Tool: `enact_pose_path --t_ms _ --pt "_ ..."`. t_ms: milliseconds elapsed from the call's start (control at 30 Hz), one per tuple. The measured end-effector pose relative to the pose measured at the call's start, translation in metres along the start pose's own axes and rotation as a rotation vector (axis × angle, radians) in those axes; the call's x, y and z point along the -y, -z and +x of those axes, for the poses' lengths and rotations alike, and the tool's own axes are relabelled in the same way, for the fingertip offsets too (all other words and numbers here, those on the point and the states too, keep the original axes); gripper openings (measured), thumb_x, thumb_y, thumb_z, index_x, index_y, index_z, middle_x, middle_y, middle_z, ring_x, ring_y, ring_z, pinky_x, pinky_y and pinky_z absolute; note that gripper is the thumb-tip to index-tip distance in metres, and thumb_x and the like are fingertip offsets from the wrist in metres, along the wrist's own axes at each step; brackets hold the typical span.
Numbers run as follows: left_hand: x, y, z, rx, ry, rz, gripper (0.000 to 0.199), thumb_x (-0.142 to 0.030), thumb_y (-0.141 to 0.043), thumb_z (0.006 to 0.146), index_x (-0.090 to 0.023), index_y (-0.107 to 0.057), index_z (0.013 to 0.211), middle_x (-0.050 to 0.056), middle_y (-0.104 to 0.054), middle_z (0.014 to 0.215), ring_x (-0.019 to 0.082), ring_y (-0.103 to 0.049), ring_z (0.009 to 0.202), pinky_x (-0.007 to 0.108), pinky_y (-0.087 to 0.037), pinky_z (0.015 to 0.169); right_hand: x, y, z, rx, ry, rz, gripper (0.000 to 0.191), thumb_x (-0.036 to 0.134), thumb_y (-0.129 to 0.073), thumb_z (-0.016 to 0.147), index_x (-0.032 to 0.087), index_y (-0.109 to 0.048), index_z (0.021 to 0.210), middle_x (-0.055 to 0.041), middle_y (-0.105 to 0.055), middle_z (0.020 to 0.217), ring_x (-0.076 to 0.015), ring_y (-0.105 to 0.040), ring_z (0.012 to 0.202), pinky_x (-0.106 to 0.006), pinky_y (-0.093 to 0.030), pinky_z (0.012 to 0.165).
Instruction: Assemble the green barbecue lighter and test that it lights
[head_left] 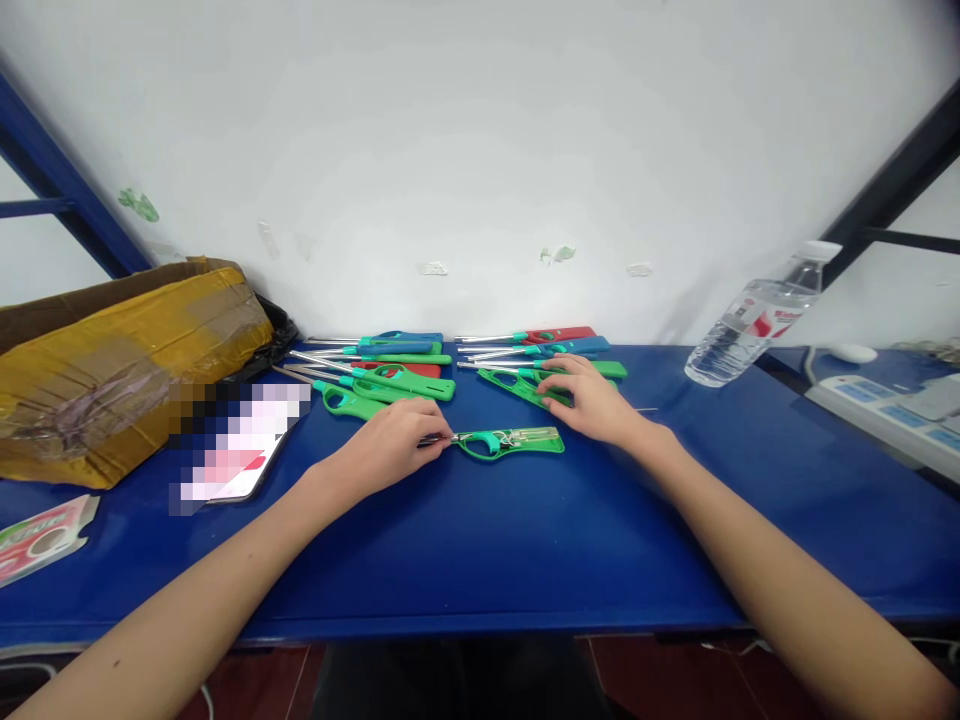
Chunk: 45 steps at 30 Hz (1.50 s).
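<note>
From my end I see the left hand (401,438), at the centre of the frame, closed in a pinch on the metal stem of an opened lighter with a green plastic handle (527,440). That handle lies just right of the fingertips, with its teal trigger (491,442) and inner parts exposed. Right of centre and slightly higher, I have the right hand (596,402) with fingers bent over a green plastic half-shell (527,390), touching it; I cannot tell whether they grip it. Above the left hand lies a cluster of green, blue and red long-stemmed lighters (405,381); a second group of red, blue and green lighters (574,345) lies behind the right hand. All rest on a blue tabletop (450,560). A clear plastic water bottle with a white cap (757,318) leans at upper right, and a yellow-taped cardboard box (135,360) sits at left.
</note>
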<state>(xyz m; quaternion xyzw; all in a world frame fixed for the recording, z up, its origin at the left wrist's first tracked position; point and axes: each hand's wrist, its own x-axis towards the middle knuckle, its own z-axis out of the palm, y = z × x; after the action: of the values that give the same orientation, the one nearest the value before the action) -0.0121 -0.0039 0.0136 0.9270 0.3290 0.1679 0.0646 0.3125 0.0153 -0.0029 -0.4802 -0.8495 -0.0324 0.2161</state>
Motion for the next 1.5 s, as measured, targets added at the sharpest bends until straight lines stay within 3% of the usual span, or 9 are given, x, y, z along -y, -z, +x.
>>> enact_pose_path --t_ms 133,333,567,700,800,900,1067,1300,1500 --pt "0.000 0.001 0.000 0.016 0.012 0.005 0.013 -0.016 -0.060 0.092 -0.018 -0.074 0.093 0.005 -0.068 0.092 0.019 -0.064 0.085 0.029 -0.047 0.074 -0.001 -0.007 0.002 -0.034 -0.022 -0.075 0.035 0.037 -0.053 0.094 0.017 -0.073 0.114 -0.0175 -0.060 0.135 -0.0374 -0.044 0.137 -0.061 -0.041 0.108" --pt "-0.004 0.003 0.001 0.046 0.042 -0.036 0.015 -0.016 -0.058 0.093 -0.018 -0.072 0.097 0.005 -0.070 0.096 0.018 -0.066 0.085 0.027 -0.048 0.075 -0.007 -0.014 0.002 0.019 -0.018 -0.146 0.037 0.040 -0.058 0.092 0.012 -0.077 0.107 -0.0197 -0.058 0.139 -0.0407 -0.037 0.142 -0.059 -0.038 0.113" --pt "-0.005 0.001 0.001 0.054 0.057 0.008 0.014 -0.016 -0.059 0.092 -0.018 -0.072 0.095 0.005 -0.072 0.091 0.019 -0.067 0.083 0.026 -0.047 0.074 -0.005 -0.014 0.003 -0.072 0.018 -0.033 0.021 0.031 -0.066 0.085 0.015 -0.078 0.093 -0.0174 -0.064 0.129 -0.0397 -0.044 0.137 -0.058 -0.042 0.109" --pt "-0.005 0.001 0.001 0.050 0.052 0.011 0.012 -0.012 -0.061 0.090 -0.018 -0.071 0.090 0.004 -0.071 0.090 0.018 -0.066 0.082 0.026 -0.046 0.072 0.003 -0.011 0.005 -0.174 0.048 0.116 0.015 0.022 -0.060 0.085 0.019 -0.075 0.084 -0.0129 -0.073 0.109 -0.0348 -0.058 0.122 -0.056 -0.047 0.102" --pt "-0.005 0.002 0.001 0.057 0.057 0.006 0.012 -0.010 -0.061 0.088 -0.017 -0.070 0.086 0.004 -0.070 0.088 0.017 -0.065 0.081 0.025 -0.045 0.071 0.012 -0.006 0.006 -0.263 -0.084 0.217 0.016 0.026 -0.058 0.087 0.020 -0.072 0.092 -0.0111 -0.076 0.096 -0.0317 -0.069 0.096 -0.052 -0.054 0.086" --pt "-0.005 0.002 0.002 0.060 0.069 -0.008 0.012 -0.009 -0.061 0.087 -0.017 -0.070 0.084 0.003 -0.070 0.087 0.017 -0.064 0.080 0.025 -0.045 0.070 0.020 -0.002 0.008 -0.302 -0.283 0.453 0.019 0.035 -0.058 0.089 0.020 -0.066 0.097 -0.0093 -0.076 0.085 -0.0283 -0.070 0.078 -0.047 -0.054 0.076" --pt "-0.008 0.003 0.002 0.076 0.097 -0.039 0.012 -0.009 -0.061 0.086 -0.017 -0.069 0.084 0.003 -0.070 0.085 0.017 -0.064 0.079 0.025 -0.044 0.069 0.027 0.004 0.013 -0.291 -0.447 1.086 0.030 0.042 -0.063 0.086 0.021 -0.055 0.107 -0.0050 -0.074 0.086 -0.0214 -0.071 0.076 -0.039 -0.054 0.075" --pt "-0.010 0.005 0.003 0.089 0.120 -0.059 0.010 -0.010 -0.061 0.086 -0.017 -0.068 0.082 0.003 -0.068 0.083 0.016 -0.063 0.077 0.025 -0.043 0.068 0.036 0.018 0.013 -0.219 -0.599 1.502 0.020 0.020 -0.066 0.079 0.021 -0.064 0.099 -0.0049 -0.071 0.103 -0.0166 -0.065 0.080 -0.032 -0.051 0.071" --pt "-0.010 0.005 0.003 0.084 0.097 -0.077 0.013 -0.007 -0.060 0.085 -0.017 -0.066 0.080 0.002 -0.068 0.081 0.016 -0.062 0.076 0.025 -0.042 0.068 0.038 0.025 0.013 -0.184 -0.684 1.679 0.030 0.002 -0.060 0.063 0.020 -0.063 0.087 -0.0007 -0.063 0.085 -0.0134 -0.055 0.070 -0.031 -0.048 0.065"
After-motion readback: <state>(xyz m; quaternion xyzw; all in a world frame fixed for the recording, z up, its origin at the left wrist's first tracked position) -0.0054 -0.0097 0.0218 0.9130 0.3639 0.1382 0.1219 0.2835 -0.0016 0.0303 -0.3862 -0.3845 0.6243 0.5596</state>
